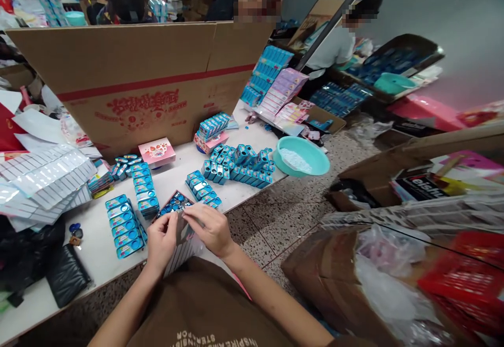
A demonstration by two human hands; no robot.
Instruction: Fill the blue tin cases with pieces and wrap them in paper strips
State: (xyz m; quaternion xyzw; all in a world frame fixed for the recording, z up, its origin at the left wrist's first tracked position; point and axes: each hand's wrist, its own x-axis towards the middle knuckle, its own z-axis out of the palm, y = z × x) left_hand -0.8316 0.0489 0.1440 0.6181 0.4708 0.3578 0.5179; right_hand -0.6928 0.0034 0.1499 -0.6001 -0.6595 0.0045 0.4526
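Note:
At the table's front edge, my left hand (162, 242) pinches one side of a small greyish flat piece (181, 230), perhaps card. The fingertips of my right hand (211, 230) close on its upper edge. Just beyond my fingers, an open box (176, 201) holds small round blue and dark pieces. Blue printed boxes with round openings stand in rows (124, 226) left of my left hand, with another row (145, 189) behind it. A shorter group of blue boxes (202, 187) sits beyond my right hand. Striped sheets (181, 256) lie below my hands, partly covered.
A large cardboard panel (157, 82) stands behind the white table (98, 276). More blue boxes (240, 163) and a turquoise basin (321, 164) with white contents are to the right. Piled sheets (47, 176) lie left. Cartons (315, 263) crowd the right floor. A co-worker (331, 48) is behind.

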